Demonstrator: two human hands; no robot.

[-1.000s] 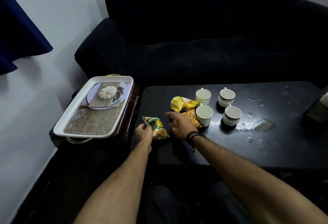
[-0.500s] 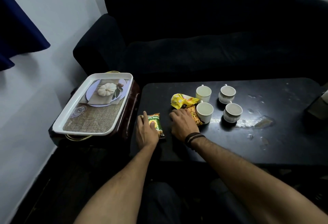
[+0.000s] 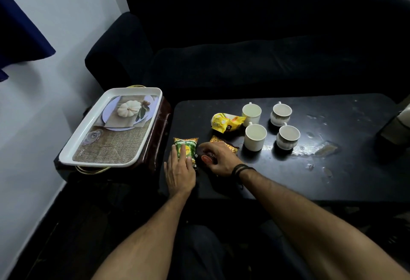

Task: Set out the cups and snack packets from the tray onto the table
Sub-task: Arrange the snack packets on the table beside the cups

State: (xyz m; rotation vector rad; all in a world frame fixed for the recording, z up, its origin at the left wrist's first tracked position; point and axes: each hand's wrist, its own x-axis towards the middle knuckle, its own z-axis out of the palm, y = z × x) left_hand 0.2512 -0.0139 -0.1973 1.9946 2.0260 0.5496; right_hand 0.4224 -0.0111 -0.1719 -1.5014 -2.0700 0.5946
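With the tray (image 3: 66, 154) bare, the left hand (image 3: 180, 170) lies open, pressing the green packet (image 3: 186, 146) flat on the desk (image 3: 310, 180), while the right hand (image 3: 218, 157) curls its grip round a dark packet (image 3: 224, 146) near the cups (image 3: 255, 136), seemingly to tidy the spread.

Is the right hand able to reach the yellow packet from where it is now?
Probably yes. The right hand rests on the table just in front of the yellow packet; only the orange packet lies between them, low and flat.
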